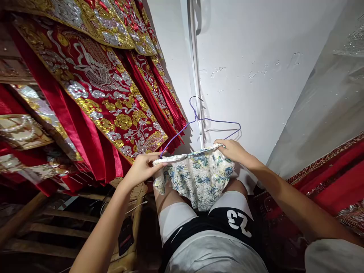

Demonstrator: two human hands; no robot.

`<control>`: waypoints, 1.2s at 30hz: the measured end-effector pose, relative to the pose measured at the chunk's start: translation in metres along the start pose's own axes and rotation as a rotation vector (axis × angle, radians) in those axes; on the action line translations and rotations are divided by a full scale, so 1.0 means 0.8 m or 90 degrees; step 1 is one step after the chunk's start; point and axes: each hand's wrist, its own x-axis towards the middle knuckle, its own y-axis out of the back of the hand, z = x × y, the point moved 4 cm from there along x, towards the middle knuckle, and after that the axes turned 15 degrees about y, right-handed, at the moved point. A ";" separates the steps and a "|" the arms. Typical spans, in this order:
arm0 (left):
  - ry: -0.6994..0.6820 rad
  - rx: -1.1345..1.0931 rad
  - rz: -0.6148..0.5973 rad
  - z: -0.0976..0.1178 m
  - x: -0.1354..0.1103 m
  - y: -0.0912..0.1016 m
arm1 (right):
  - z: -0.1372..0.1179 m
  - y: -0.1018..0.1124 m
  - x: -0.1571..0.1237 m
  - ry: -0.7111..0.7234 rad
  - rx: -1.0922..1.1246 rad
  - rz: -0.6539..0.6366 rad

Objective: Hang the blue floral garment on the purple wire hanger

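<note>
A white floral garment (196, 178) with blue and yellow print hangs gathered in front of my knees; whether it is a skirt or a top I cannot tell. My left hand (143, 167) pinches its upper band at the left corner, thumb on the near side. The lower left end of a purple wire hanger (182, 129) meets that corner by my fingers. At the right end of the band, my right hand (231, 149) is closed on the cloth. The hanger's right arm rises above the band, apart from the cloth. Its hook lies against a white pole.
Red embroidered hangings (113, 102) with gold and silver sequins fill the left. A white pole (195, 68) runs down the white wall (256, 41). Below left are a wooden chair (57, 227) and a dark phone (125, 235). More red cloth (327, 182) lies at right.
</note>
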 end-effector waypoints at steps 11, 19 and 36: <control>0.062 -0.264 -0.085 0.031 0.092 -0.030 | -0.001 -0.004 -0.011 0.081 0.190 0.002; 0.192 -0.523 -0.190 0.020 0.108 -0.049 | 0.080 0.017 0.003 -0.073 0.075 0.273; 0.185 -0.669 -0.176 -0.009 0.109 -0.070 | 0.112 0.039 0.034 -0.091 0.084 0.298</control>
